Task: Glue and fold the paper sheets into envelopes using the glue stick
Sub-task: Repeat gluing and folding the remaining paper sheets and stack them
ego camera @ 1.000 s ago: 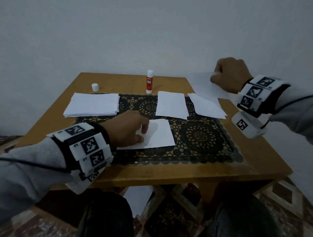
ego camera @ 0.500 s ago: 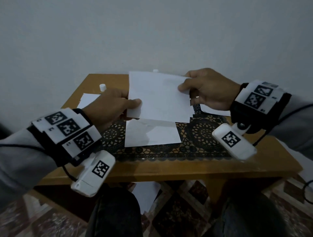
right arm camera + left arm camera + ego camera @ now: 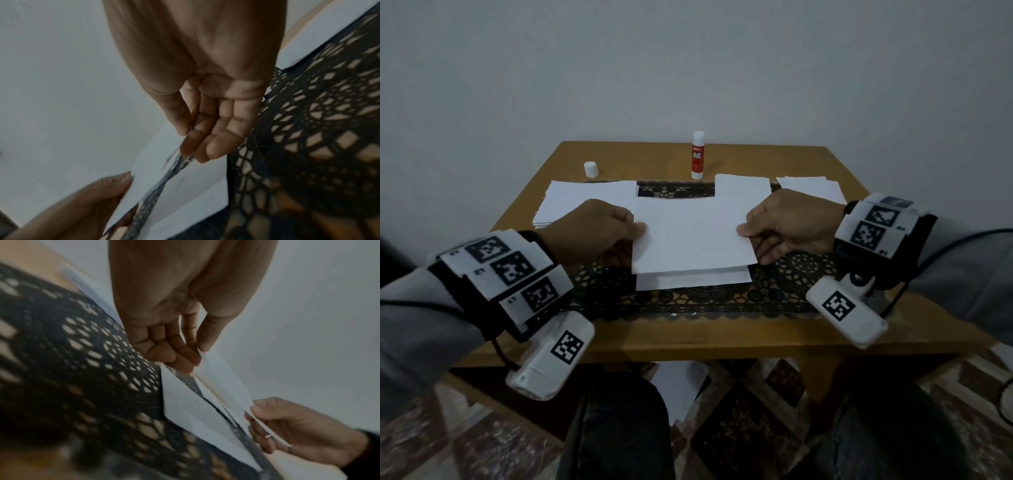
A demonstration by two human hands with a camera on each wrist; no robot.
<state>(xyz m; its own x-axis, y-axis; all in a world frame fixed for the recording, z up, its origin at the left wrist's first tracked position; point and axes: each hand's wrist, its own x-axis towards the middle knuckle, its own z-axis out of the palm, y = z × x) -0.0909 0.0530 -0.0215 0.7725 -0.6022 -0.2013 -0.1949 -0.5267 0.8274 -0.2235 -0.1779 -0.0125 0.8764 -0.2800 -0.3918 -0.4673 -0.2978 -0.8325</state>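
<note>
White paper sheet (image 3: 690, 233) hung just above the wooden surface (image 3: 688, 334), pinched at its 9 o'clock edge by the left hand (image 3: 595, 228) and at 3 o'clock by the right hand (image 3: 789, 224). Another sheet (image 3: 693, 279) lay beneath on the black lace mat (image 3: 801, 274). The glue stick (image 3: 698, 155) stood upright at 12 o'clock.
</note>
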